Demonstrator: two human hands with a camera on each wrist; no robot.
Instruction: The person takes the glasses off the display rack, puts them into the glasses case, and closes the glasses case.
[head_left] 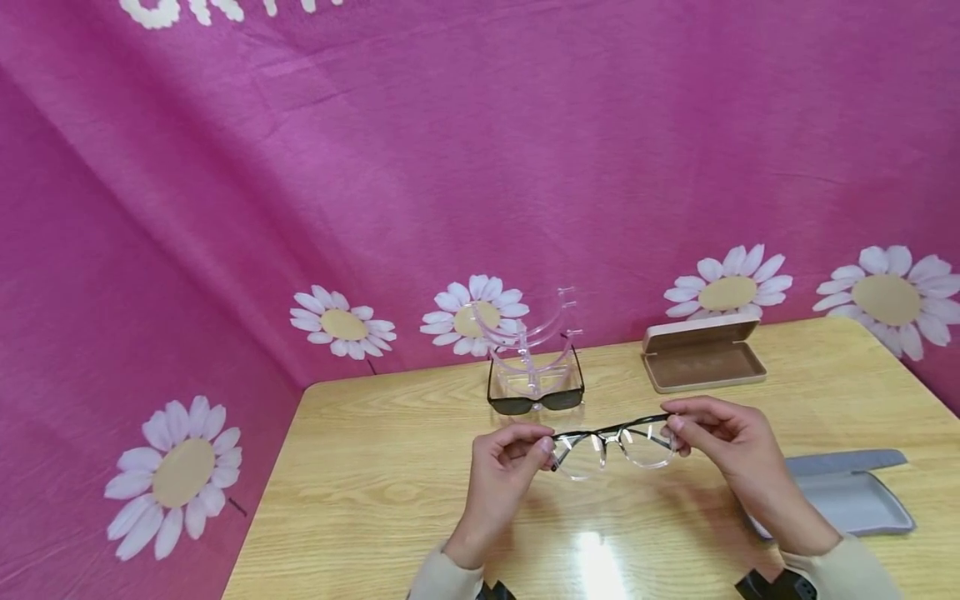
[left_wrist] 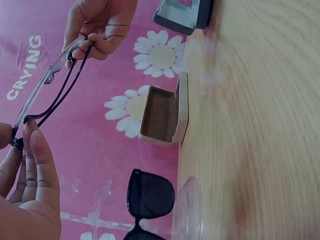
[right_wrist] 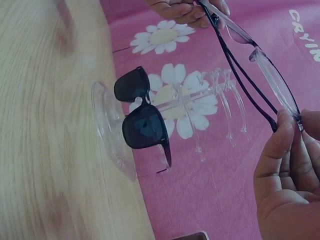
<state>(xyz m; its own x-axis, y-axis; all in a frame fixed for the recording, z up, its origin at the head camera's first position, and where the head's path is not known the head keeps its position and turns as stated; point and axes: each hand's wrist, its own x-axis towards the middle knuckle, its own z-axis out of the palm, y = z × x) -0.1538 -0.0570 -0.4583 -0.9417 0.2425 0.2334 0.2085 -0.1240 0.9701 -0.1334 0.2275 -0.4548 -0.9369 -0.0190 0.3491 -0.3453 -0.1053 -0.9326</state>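
Cloth [head_left: 450, 167] at far left and all along the back, pink, printed with daisies [head_left: 343, 323]. Then, above the wooden table [head_left: 360, 467], left hand [head_left: 498, 471] — thumb and fingers pinching one end of the glasses [head_left: 613, 434]. Farther back, near the table's rear edge, a clear stand [head_left: 529, 375], with dark sunglasses [head_left: 555, 402] low on it, arms running back on either side of the post, well out of either grasp.

In front of the stand, between both hands: the glasses, held in the air, touching neither table nor stand. Dark along the top, clear below, arms apparently folded in behind the lenses. To the right and at the back, brown case [head_left: 705, 367], lid up. Nearer, right hand [head_left: 731, 442], pinching the opposite end in much the same way. At far right, grey case [head_left: 851, 502], also open, partly hidden by that same wrist.

Step in hand, by the look of it: a two-handed hold, not yet a placing. Next move, as judged from here: a call for both ends travelling together, frame level, fingertips off the lenses. For opening the arms, one end kept pinched, other hand freed. Some risk of flexing under too hard a squeeze.
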